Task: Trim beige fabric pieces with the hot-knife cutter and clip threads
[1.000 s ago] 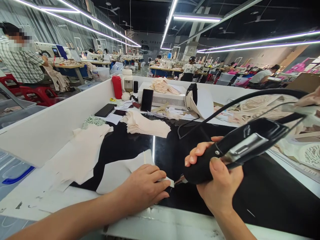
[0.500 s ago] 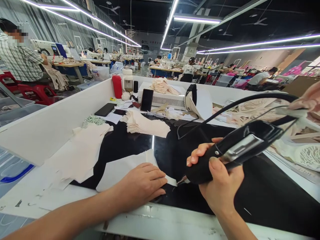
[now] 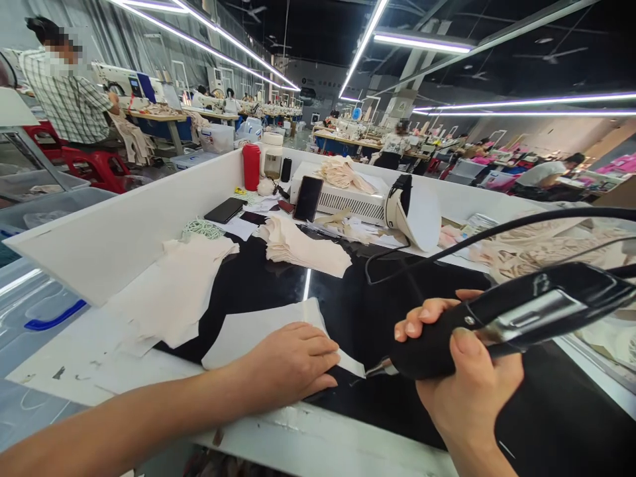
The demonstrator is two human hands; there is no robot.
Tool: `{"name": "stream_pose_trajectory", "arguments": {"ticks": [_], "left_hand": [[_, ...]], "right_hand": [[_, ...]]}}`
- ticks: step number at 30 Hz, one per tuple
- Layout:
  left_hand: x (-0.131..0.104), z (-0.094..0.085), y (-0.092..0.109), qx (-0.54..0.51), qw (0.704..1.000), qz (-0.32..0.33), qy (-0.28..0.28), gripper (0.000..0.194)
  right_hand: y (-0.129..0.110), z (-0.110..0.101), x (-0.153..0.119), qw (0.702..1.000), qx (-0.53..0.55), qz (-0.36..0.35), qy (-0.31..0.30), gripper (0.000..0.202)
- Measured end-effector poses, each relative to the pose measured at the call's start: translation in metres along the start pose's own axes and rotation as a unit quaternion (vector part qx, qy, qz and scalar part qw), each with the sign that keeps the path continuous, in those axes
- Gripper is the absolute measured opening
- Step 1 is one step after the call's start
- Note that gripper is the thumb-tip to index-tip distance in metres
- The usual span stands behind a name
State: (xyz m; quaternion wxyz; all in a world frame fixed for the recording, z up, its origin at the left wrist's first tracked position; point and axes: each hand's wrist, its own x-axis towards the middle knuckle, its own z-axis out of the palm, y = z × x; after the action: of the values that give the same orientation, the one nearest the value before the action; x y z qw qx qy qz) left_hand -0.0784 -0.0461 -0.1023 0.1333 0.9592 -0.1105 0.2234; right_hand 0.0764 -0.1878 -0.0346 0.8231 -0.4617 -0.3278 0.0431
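My left hand (image 3: 298,358) lies flat on a white sheet (image 3: 258,328), fingers stretched out and pressing it to the black work surface (image 3: 368,318). A narrow strip of the sheet runs out past those fingertips to the right. My right hand (image 3: 472,377) is wrapped round a black corded hand tool (image 3: 527,318) with a metal plate on its side. Its thin metal tip (image 3: 381,368) points left and meets, or nearly meets, the strip's end. Behind my hands lie a stack of pale cut pieces (image 3: 303,248) and a larger pale pile (image 3: 173,291).
A white vented box (image 3: 348,199), a propped phone (image 3: 308,198), a red bottle (image 3: 251,167) and a white visor (image 3: 415,209) stand along the back. The tool's cable (image 3: 536,218) arches over the right side. Low white boards (image 3: 124,232) border the table. A person (image 3: 69,99) sits far left.
The view has shifted, so most things appear farther right. Another hand near the tool's rear at the right edge is no longer visible. My two hands keep their holds.
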Motion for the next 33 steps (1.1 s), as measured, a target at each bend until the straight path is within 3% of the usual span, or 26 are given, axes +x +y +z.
{"name": "stream_pose_trajectory", "arguments": {"ticks": [17,26,33], "left_hand": [[0.006,0.006,-0.013,0.063,0.998,0.0,0.005,0.007],[0.007,0.008,-0.015,0.042,0.999,-0.021,0.016,0.016],[0.005,0.006,-0.014,0.042,0.999,-0.034,-0.009,0.018]], "right_hand": [[0.0,-0.002,0.007,1.0,-0.011,0.014,-0.012,0.041],[0.001,-0.001,0.011,1.0,0.006,0.016,-0.024,0.039],[0.004,-0.002,0.011,0.999,0.011,0.011,-0.033,0.04]]}}
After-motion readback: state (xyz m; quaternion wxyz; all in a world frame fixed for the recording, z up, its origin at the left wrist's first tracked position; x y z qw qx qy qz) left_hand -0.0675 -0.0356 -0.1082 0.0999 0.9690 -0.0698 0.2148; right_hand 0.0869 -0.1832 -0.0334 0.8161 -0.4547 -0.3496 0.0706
